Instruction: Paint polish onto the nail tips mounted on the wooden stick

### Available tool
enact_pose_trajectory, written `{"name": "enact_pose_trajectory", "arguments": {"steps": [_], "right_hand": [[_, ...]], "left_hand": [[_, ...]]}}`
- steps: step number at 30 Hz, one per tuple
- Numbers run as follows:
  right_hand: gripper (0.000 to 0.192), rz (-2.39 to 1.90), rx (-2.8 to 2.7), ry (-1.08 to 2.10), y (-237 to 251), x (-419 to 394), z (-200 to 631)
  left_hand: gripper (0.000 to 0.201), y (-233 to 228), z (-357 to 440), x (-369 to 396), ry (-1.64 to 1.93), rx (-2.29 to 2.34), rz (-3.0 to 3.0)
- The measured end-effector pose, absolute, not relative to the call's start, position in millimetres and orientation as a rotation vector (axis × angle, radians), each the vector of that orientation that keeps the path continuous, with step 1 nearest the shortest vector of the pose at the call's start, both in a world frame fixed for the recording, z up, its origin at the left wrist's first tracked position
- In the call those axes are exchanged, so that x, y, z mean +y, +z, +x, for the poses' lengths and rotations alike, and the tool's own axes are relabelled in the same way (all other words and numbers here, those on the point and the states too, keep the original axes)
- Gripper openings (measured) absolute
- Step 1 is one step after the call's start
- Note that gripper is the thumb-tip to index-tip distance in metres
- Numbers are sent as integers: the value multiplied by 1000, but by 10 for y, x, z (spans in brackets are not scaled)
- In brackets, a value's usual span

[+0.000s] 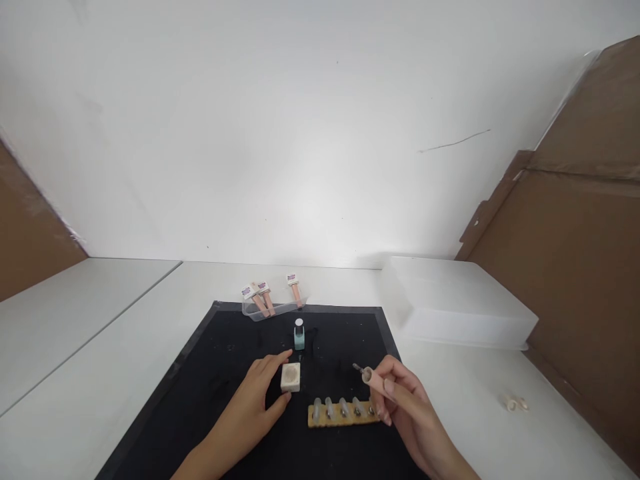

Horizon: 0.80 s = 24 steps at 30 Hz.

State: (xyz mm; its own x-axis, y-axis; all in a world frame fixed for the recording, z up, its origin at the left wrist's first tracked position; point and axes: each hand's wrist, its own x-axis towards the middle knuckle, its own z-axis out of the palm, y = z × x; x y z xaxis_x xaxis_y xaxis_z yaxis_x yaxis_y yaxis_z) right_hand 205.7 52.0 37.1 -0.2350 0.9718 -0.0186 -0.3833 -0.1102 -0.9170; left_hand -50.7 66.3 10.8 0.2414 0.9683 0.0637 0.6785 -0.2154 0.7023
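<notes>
Honestly, the thing I'd watch rn is the square white pot (291, 377) on the black mat (225, 337). My L hand (265, 395) is curved around its left side, thumb by the near edge and fingertips by the far one, but idk if it's actually gripping, can't tell from this angle. If those fingers are loose, any sideways push could prob make the pot slide. My R hand (403, 400) is well apart from the L, pinched firmly on a pink wand (376, 381) w/ its dark tip in the air, pointing away from me and a bit left. Can't tell if the tip is wet; if it is, a drip could land on the mat, bc nothing's under it there. Bigger worry imo: my lower R fingers hang right at the right end of the yellow stand (343, 421) w/ the row of clear nail tips (344, 407), so a careless wrist dip could knock 1 or 2 loose. Also the teal bottle (299, 338) stands upright just past my L fingertips, and it looks kinda narrow, so reaching fwd w/o looking might tip it. Clear tray (280, 311) at the back is prob safe tbh.
</notes>
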Motion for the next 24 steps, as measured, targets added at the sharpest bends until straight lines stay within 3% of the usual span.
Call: {"name": "enact_pose_trajectory", "arguments": {"steps": [6,11,16,24], "right_hand": [[28,-809,-991,1538,369,557,2109],[27,-803,-975,1518,354,572,2131],[25,-824,-964,1480,367,596,2157],[25,-845,-904,1449,354,624,2189]], "left_hand": [[55,136,-503,623,820,1445,2042],[38,219,-490,539,1028,1363,2124],[33,268,-364,406,839,1178,2267],[24,39,-128,335,633,1475,2101]]}}
